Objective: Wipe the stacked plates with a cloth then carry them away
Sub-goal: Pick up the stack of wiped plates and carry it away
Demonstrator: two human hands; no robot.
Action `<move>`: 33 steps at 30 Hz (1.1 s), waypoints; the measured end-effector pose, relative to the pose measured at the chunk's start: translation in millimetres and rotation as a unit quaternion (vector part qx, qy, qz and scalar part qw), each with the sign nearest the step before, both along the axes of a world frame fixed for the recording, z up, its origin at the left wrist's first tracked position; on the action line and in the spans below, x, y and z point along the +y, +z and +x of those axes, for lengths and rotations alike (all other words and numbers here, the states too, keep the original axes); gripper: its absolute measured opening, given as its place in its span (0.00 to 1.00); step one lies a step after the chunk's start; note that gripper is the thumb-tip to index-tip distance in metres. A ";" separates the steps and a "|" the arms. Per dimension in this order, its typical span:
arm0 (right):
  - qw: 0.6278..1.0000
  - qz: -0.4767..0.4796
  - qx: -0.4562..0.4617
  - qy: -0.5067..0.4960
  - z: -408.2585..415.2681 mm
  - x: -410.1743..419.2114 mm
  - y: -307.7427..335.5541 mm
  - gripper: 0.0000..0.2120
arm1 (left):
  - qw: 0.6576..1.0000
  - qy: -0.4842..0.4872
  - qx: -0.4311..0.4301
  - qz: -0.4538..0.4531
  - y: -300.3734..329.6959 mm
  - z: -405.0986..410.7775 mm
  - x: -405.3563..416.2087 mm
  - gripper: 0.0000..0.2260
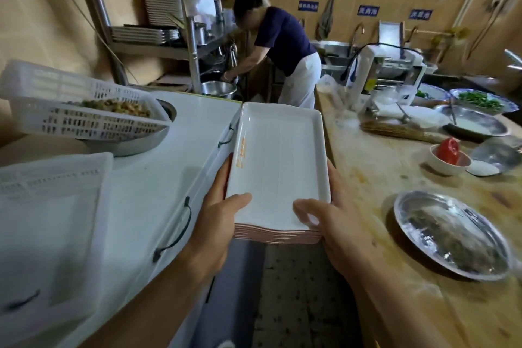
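1. Stack of white rectangular plates with pinkish rims (pixel 278 161) held in the air over the aisle floor, between the white cabinet worktop (pixel 180 133) and the wooden worktop (pixel 375 167); no cloth visible.
2. Left hand (pixel 217 215) grasps the stack's near left corner: thumb curled over the top plate's rim, fingers along the left edge and under.
3. Right hand (pixel 336 223) grasps the stack's near right corner: thumb on top of the rim, fingers wrapped down the right side.
4. Top plate has an orange smear (pixel 241 154) on its inner left wall; the rest of it looks clean white.
5. Left of the stack, on the white cabinet worktop: white perforated plastic basket (pixel 84 110) with chopped food, tilted on a round metal basin (pixel 132 141); nearer to camera, a second white plastic basket (pixel 53 206).
6. Right of the stack, on the wooden worktop: shallow round metal dish (pixel 452 237), small pale bowl with a red piece of food (pixel 449 157), straw brush (pixel 401 131), metal pan with white liquid (pixel 477 124), bowl of green vegetables (pixel 483 100), white appliance (pixel 384 73).
7. Beyond the stack: a person in a dark top and white apron (pixel 285 56) bends over a metal bowl (pixel 219 89) by a metal shelf rack (pixel 158 25) with stacked trays.
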State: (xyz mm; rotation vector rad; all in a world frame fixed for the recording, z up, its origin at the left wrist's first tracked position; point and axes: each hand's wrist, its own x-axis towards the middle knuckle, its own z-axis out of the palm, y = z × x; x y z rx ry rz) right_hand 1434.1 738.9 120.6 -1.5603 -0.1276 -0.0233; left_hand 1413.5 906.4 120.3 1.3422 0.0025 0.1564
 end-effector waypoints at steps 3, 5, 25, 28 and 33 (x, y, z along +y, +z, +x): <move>1.000 -0.001 0.004 -0.006 54.1 12.4 -2.1 0.41 | 1.000 -0.003 0.000 -0.006 -7.1 56.1 11.8 0.25; 1.000 0.002 0.006 -0.011 93.0 22.0 0.8 0.40 | 1.000 -0.006 -0.002 -0.007 -7.6 99.0 22.2 0.26; 0.999 0.042 0.006 0.028 433.5 55.2 1.5 0.36 | 0.998 0.034 -0.031 0.040 -2.2 423.1 55.1 0.27; 0.998 0.037 0.002 0.052 493.6 47.4 0.5 0.37 | 0.997 0.056 -0.030 0.035 -2.2 476.8 48.4 0.29; 0.997 0.020 -0.003 0.078 582.2 41.7 6.3 0.38 | 0.996 0.078 -0.036 0.032 1.1 556.4 41.7 0.28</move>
